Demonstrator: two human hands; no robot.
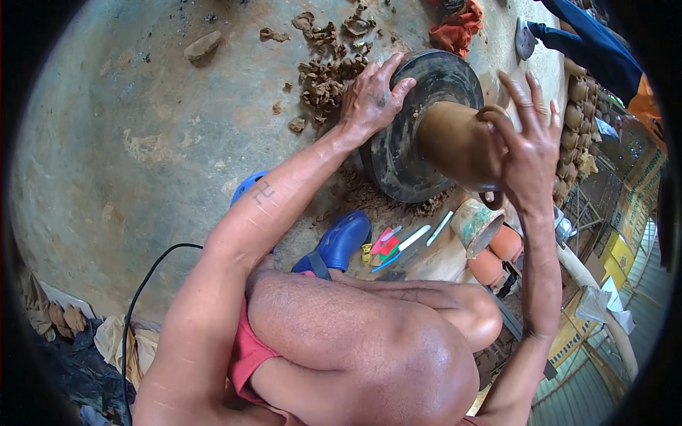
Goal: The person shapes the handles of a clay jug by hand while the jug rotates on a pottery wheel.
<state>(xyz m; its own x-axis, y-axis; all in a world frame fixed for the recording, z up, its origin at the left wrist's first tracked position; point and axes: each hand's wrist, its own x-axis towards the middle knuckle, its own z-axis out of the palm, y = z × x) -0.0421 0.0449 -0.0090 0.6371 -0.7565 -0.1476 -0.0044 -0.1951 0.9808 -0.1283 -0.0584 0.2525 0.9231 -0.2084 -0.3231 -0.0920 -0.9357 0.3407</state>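
A brown wet-clay pot (451,138) stands on a round dark potter's wheel (401,167). Loop-shaped clay handles show by its upper end, one handle (490,200) on the near side and another beside my right fingers. My left hand (369,99) rests at the wheel's left rim, thumb and forefinger apart. Over the pot's right end is my right hand (529,153), fingers spread, holding nothing. It covers part of the pot's mouth, and whether the fingers touch the clay I cannot tell.
Clay scraps (323,85) lie left of the wheel. Nearer me are several slim coloured tools (415,238), a paint-stained pot (476,227) and orange pots (506,243). My blue clog (347,238) is close by. Stacked pots (577,106) line the right, near another person's leg (593,46).
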